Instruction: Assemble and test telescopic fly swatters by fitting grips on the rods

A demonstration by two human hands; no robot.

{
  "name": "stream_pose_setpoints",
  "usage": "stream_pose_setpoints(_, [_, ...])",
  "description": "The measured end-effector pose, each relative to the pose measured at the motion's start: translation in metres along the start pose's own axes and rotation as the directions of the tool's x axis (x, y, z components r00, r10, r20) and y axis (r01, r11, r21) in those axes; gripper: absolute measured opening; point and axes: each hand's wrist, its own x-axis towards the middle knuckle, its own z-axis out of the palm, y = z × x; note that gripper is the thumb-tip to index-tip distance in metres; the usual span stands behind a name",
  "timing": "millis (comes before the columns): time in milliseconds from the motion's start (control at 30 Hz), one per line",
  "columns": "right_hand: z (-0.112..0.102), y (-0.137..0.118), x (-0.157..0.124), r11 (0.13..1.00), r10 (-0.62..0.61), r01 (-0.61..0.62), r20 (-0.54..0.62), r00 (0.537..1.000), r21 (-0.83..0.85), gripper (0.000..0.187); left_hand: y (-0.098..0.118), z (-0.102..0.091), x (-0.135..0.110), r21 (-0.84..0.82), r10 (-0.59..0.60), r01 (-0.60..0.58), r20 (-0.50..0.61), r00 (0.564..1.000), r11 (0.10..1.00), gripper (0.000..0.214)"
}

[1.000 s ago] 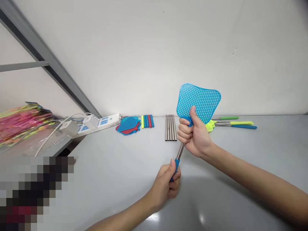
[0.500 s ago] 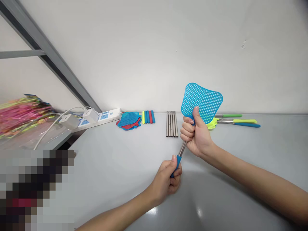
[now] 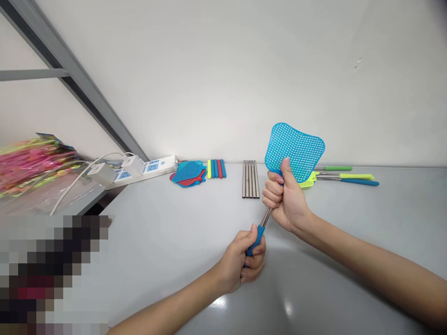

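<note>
Both my hands hold one blue fly swatter (image 3: 296, 149) tilted above the grey table. My right hand (image 3: 288, 197) is wrapped round it just below the perforated blue head, thumb pointing up along the head. Lower down, my left hand (image 3: 242, 260) is closed round the blue handle sleeve (image 3: 257, 238). A short stretch of metal rod (image 3: 266, 216) shows between the hands. Behind my right hand lie swatters with a green handle (image 3: 337, 168), a yellow handle (image 3: 359, 177) and a blue handle (image 3: 363, 182); a yellow head (image 3: 308, 184) is partly hidden.
Several metal tubes (image 3: 250, 179) lie side by side near the wall. Left of them are coloured handle sleeves (image 3: 217, 169) and stacked swatter heads (image 3: 188, 174). A white power strip (image 3: 153, 167) with plugged-in chargers and cables, and bagged colourful items (image 3: 38, 163), occupy the left. A pixelated patch covers the lower left.
Both hands keep their hold on the fly swatter. The left hand's fingers have shifted slightly round the handle. The whole view has moved a little.
</note>
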Motion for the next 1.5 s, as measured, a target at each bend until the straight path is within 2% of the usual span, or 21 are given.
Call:
stream_pose_setpoints(267, [-0.002,-0.004,0.004,0.998,0.05,-0.051,0.013,0.999,0.027,0.051,0.001,-0.002,0.002,-0.09,-0.052,0.056,0.041,0.998,0.994,0.048])
stream_pose_setpoints(600, [-0.004,-0.009,0.004,0.996,0.085,-0.086,0.049,0.995,0.024,0.051,0.005,0.001,0.003,-0.07,-0.062,0.066,0.049,0.997,0.995,0.048])
stream_pose_setpoints(833, [-0.005,-0.012,0.004,0.995,0.089,-0.092,0.083,0.993,0.028,0.051,0.004,0.0,0.005,-0.047,-0.024,0.026,0.047,0.999,0.999,0.046])
stream_pose_setpoints(967, [-0.004,-0.015,0.004,0.995,0.09,-0.093,0.096,0.991,0.021,0.051,0.005,0.0,0.004,-0.031,-0.023,0.024,0.016,1.0,0.999,0.044])
stream_pose_setpoints(1200, [-0.002,-0.03,0.006,0.999,0.047,-0.048,0.105,0.993,0.008,0.048,0.009,0.003,0.003,-0.003,-0.01,0.01,-0.065,0.998,1.0,0.039])
stream_pose_setpoints(1500, [-0.002,-0.064,0.005,0.989,-0.136,0.139,0.064,0.989,-0.042,0.049,0.009,0.002,0.002,0.096,0.025,-0.015,-0.109,0.994,0.995,0.038])
